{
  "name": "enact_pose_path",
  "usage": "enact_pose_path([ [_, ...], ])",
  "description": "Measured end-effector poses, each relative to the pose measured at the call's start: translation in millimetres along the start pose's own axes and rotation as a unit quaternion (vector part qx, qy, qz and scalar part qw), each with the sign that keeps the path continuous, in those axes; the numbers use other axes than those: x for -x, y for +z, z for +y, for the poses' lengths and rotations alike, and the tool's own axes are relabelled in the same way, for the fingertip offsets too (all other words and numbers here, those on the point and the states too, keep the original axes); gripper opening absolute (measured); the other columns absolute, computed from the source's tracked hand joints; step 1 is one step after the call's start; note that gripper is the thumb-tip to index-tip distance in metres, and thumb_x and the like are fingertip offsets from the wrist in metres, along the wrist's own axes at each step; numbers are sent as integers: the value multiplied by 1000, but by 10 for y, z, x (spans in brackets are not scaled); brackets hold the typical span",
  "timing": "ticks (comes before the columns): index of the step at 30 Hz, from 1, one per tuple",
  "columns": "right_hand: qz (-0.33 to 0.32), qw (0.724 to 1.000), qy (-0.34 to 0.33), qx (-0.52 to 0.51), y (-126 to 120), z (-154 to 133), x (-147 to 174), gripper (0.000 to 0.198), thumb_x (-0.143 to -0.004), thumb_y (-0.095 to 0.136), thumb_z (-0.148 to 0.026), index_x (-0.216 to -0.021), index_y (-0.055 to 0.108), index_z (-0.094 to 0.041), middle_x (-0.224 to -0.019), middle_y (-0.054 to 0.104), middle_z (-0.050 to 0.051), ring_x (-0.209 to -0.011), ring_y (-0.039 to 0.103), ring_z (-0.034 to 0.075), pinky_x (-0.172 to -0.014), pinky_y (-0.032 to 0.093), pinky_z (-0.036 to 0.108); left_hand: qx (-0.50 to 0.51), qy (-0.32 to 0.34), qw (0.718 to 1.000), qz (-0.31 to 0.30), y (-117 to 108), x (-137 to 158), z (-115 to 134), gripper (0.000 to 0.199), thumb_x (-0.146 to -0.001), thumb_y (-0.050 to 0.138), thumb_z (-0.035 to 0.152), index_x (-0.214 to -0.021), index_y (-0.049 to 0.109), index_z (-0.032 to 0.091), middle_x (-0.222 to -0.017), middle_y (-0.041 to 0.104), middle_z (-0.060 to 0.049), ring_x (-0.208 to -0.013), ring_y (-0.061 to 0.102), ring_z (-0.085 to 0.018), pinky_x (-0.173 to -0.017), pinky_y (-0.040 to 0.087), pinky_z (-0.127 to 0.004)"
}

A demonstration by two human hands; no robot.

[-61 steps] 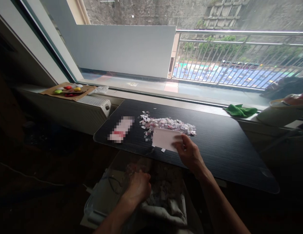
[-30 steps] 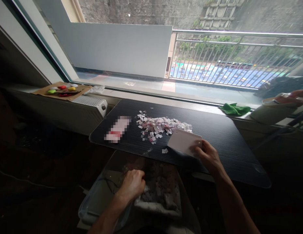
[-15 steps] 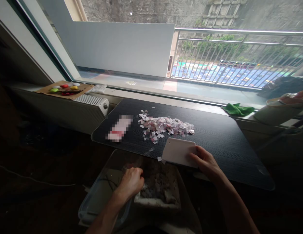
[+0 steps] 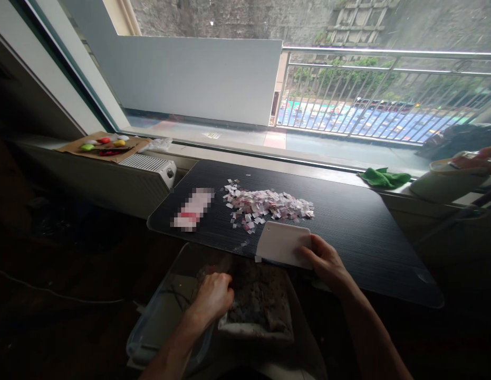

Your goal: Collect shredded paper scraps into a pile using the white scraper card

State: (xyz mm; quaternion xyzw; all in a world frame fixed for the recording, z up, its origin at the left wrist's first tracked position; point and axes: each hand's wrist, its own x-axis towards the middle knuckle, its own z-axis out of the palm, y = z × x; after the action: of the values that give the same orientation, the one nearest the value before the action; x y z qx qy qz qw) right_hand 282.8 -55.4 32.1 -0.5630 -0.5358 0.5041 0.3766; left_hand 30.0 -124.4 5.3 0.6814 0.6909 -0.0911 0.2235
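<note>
A flat white plastic scraper [image 4: 282,243], with rounded corners and a small hole, is held at its right end by my right hand [image 4: 326,258]. It sits at the near edge of the dark table, just below a pile of small paper pieces [image 4: 269,203]. One loose piece [image 4: 258,259] lies by its lower left corner. My left hand [image 4: 214,291] is closed at the left rim of a box [image 4: 255,328] below the table edge. Small scraps lie dimly inside this box. My left fingertips are hidden.
A blurred-out pinkish slip [image 4: 193,208] lies left on the black table [image 4: 348,227]. Below is a clear plastic bin [image 4: 144,322]. On the sill are a green cloth [image 4: 383,178] and cardboard with coloured items [image 4: 106,143]. Another person's hand [image 4: 486,157] is at the far right by a light container [image 4: 439,182].
My right hand has moved the scraper slightly left along the table edge, closer to the loose piece. My left hand and the paper pile look unchanged.
</note>
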Motion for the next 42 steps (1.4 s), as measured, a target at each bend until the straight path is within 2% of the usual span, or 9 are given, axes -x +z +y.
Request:
enact_pose_path([
  [8,-3,1000,-3,31,-90,-31,73,28,-69,60,-34,-94,59,-19,-80,64,1,-72,57,17,-61,46,26,13,6,1000,-4,-25,-14,7,27,-70,41,16,-80,67,18,-85,68,-10,-87,61,-23,-76,43,-30],
  [13,79,997,-18,7,-4,23,-24,33,-66,61,-37,-94,59,-19,-80,66,2,-72,59,19,-62,47,28,-25,13,999,-35,-42,41,170,29,-71,42,14,-85,67,13,-90,67,-14,-89,61,-25,-77,45,-32],
  [16,94,995,-25,2,91,50,-112,31,-66,59,-34,-92,58,-19,-79,66,2,-71,60,19,-61,47,29,-41,53,997,-49,-35,111,353,30,-69,43,11,-86,68,13,-87,67,-15,-87,62,-26,-75,47,-34],
  [22,83,994,-49,59,228,59,-144,21,-68,54,-28,-86,55,-19,-79,65,3,-70,58,17,-62,45,28,-40,119,990,-63,-43,139,636,29,-70,45,10,-86,69,10,-84,68,-17,-84,64,-28,-74,49,-36],
  [30,24,997,-56,56,476,44,-56,17,-68,53,-27,-83,52,-19,-74,61,1,-66,56,16,-59,43,26,-35,126,990,-51,21,41,612,29,-70,45,9,-86,69,8,-84,68,-18,-83,64,-30,-72,51,-39],
  [33,18,996,-60,62,476,10,-29,14,-69,52,-28,-79,52,-18,-70,59,0,-63,54,15,-55,41,25,-31,119,991,-49,48,44,594,28,-70,47,10,-86,69,8,-85,68,-19,-84,64,-30,-74,51,-40],
  [38,45,995,-56,64,411,-54,5,16,-70,52,-27,-83,53,-18,-73,61,0,-66,55,15,-58,42,25,-28,126,991,-43,67,46,588,29,-69,46,10,-86,69,8,-83,68,-19,-83,64,-30,-73,51,-40],
  [42,-7,998,-32,52,358,-66,50,18,-69,54,-29,-82,55,-17,-73,62,0,-66,56,15,-57,42,24,-33,122,991,-42,88,31,583,28,-70,47,12,-85,70,8,-80,68,-20,-82,64,-31,-72,51,-41],
])
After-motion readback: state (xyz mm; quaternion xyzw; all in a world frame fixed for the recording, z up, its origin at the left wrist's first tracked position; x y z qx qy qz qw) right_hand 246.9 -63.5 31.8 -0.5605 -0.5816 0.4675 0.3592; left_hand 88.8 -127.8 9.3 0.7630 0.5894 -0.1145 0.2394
